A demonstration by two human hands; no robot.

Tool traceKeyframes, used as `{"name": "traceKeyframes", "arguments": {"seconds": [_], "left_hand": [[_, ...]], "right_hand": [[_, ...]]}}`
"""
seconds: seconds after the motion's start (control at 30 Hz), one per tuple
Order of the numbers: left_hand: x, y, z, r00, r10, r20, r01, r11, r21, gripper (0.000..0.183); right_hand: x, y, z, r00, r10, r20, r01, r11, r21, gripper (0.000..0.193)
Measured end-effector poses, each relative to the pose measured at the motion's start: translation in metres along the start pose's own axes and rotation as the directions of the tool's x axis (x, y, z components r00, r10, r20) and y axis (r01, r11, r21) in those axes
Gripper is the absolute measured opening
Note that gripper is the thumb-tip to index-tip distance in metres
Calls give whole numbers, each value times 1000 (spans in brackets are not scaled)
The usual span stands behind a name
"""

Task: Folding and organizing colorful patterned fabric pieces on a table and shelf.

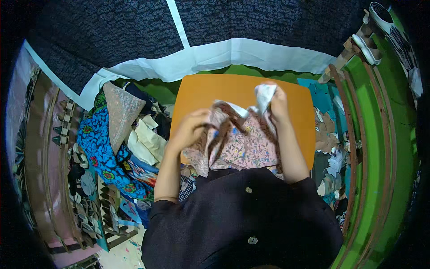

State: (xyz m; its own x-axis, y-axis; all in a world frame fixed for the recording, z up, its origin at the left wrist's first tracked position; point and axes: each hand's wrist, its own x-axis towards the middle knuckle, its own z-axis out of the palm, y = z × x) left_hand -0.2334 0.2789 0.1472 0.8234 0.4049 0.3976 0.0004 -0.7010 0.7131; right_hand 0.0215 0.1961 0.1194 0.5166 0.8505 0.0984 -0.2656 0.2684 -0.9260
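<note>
A pink floral cloth (246, 144) with blue and yellow flowers and dark brown bands lies bunched over the near half of the orange tabletop (295, 134). It reaches the front of my dark buttoned shirt. My left hand (191, 129) is closed on the cloth's upper left part, where a fold stands up. On the other side my right hand (279, 105) is raised a little, its fingers gripping a bunched corner of the cloth that shows a pale underside (266, 94). A loose patterned flap hangs at the table's near left, below my left hand.
Left of the table is a heap of fabrics: a blue floral cloth (96, 136), a cream cloth (148, 140) and a beige patterned piece (120, 114). A dark curtain with a white border (215, 53) hangs behind. Wooden rails (351, 152) and pale shoes (366, 49) stand at right.
</note>
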Motion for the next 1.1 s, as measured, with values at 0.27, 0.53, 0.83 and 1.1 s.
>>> {"name": "traceKeyframes", "arguments": {"seconds": [0.27, 0.53, 0.83, 1.1], "left_hand": [[22, 26, 29, 950, 193, 246, -155, 974, -167, 19], [14, -4, 34, 937, 18, -348, -93, 975, -199, 15], [40, -20, 32, 991, -131, 38, 128, 801, -585, 7], [76, -15, 18, 929, -304, -210, 170, 856, -488, 3]], "right_hand": [[2, 6, 47, 815, 195, 546, -60, 965, -254, 21], [-8, 7, 67, 797, 156, 584, -207, 978, 21, 20], [-13, -21, 61, 970, -53, 238, 149, 902, -406, 16], [-71, -35, 35, 799, -598, 69, 396, 436, -808, 13]]}}
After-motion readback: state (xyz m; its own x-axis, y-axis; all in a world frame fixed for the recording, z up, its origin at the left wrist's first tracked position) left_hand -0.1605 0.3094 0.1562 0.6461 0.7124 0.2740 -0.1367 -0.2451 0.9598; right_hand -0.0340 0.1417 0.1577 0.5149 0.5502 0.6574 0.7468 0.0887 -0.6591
